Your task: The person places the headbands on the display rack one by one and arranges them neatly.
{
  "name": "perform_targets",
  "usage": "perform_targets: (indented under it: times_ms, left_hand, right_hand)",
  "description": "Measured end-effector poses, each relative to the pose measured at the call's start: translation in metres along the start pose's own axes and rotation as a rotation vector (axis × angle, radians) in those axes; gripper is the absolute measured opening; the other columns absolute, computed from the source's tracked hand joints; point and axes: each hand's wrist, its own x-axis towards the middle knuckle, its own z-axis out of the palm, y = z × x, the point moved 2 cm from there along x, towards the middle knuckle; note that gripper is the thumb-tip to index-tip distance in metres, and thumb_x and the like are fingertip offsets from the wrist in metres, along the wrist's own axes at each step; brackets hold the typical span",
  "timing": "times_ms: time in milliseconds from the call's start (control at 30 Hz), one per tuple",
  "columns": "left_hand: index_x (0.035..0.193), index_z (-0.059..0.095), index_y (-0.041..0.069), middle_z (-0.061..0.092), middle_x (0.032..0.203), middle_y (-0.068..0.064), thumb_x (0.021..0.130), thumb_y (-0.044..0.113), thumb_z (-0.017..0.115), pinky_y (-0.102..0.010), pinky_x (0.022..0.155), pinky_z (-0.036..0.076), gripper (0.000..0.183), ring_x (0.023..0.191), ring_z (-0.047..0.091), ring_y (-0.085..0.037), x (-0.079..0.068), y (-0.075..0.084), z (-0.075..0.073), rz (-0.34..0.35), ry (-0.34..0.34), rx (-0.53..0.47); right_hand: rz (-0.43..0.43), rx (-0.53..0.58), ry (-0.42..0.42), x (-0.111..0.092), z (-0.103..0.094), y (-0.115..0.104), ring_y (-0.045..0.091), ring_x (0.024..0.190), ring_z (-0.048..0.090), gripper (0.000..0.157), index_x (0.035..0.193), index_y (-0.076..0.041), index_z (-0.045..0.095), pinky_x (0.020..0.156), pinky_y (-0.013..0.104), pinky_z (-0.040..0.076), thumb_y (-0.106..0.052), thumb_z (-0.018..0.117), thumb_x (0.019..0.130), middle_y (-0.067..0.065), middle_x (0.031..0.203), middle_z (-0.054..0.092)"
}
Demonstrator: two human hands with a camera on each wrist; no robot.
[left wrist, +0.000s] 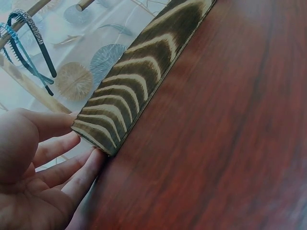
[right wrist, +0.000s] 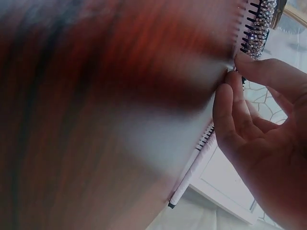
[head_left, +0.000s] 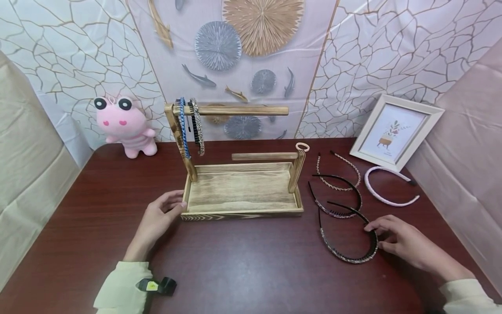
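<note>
A wooden headband stand (head_left: pixel 239 214) has a tray base and two side posts with rods. At its front left corner, my left hand (head_left: pixel 161 218) holds the tray, thumb at the rim and fingers along the end wall. A blue headband (head_left: pixel 182 131) and a glittery one (head_left: pixel 199 131) hang on the upper rod's left end. To the right, my right hand (head_left: pixel 400 240) pinches the side of a black toothed headband (head_left: pixel 349 260) with a sparkling outer face. In the right wrist view, thumb and fingertips meet at the sparkling band (right wrist: pixel 259 36).
Behind that headband lie another dark one (head_left: pixel 339 214), a thin braided one (head_left: pixel 341 189) and a pale pink one (head_left: pixel 382 201). A framed picture (head_left: pixel 396 131) leans at the back right. A pink plush toy (head_left: pixel 127 124) sits at the back left. A ring (head_left: pixel 302 147) tops the lower post.
</note>
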Motion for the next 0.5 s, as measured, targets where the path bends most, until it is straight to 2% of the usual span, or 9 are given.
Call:
perform_targets:
  times_ms: [300,500]
  left_hand:
    - [0.135,0.060,0.011,0.068,0.119,-0.013,0.095,0.025,0.069,-0.015,0.086,0.045,0.043,0.112,0.062,-0.019,-0.0003,0.0000,0.0002,0.001,-0.002,0.006]
    - [0.136,0.059,0.010,0.068,0.120,-0.014,0.095,0.025,0.068,-0.015,0.086,0.045,0.044,0.113,0.061,-0.022,-0.0005,0.0007,-0.0001,-0.001,-0.006,0.006]
  right_hand:
    - [-0.114,-0.018,0.075,0.0010,0.0006,-0.0006,-0.007,0.090,0.052,0.052,0.087,-0.016,0.071,0.072,0.007,0.038,0.023,0.080,0.054,-0.008,0.093,0.061]
    - [-0.112,-0.070,0.081,0.0016,-0.0010,-0.0022,-0.010,0.092,0.052,0.050,0.086,-0.019,0.072,0.076,0.005,0.037,0.019,0.082,0.055,-0.008,0.094,0.062]
